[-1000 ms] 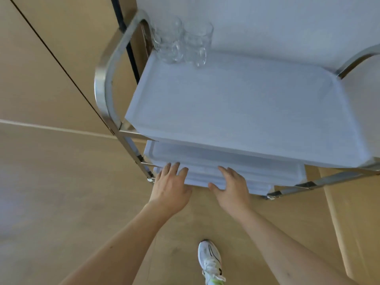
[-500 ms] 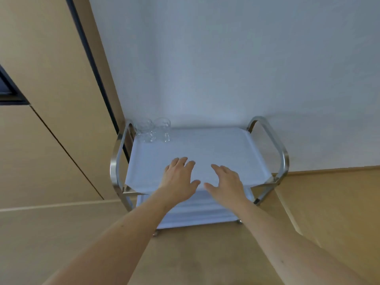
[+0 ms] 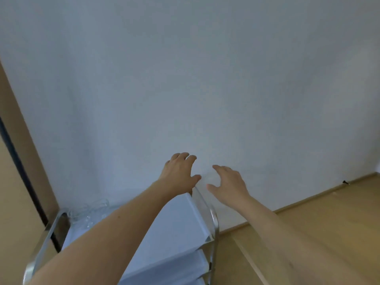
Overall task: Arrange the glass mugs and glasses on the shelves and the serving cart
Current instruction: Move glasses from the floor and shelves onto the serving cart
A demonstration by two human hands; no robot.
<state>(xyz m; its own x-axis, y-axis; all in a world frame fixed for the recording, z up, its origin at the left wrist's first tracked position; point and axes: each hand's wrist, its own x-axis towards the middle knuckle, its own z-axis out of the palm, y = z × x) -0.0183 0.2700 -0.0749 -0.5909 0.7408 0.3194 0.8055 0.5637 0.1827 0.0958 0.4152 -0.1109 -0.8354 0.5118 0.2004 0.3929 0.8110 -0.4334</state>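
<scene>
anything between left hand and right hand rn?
Head view: nothing held between them. The left hand and right hand are both empty, fingers spread; in the gap only the white wall shows, with the top of the cart's right handle just below.

Both bare arms reach forward, left hand point(image 3: 178, 174) and right hand point(image 3: 228, 184) empty, fingers loosely spread.

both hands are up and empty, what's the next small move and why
Probably turn away to fetch more glassware: both the left hand and right hand hold nothing, and only the glass mugs sit at the back-left corner of the cart's top tray.
</scene>
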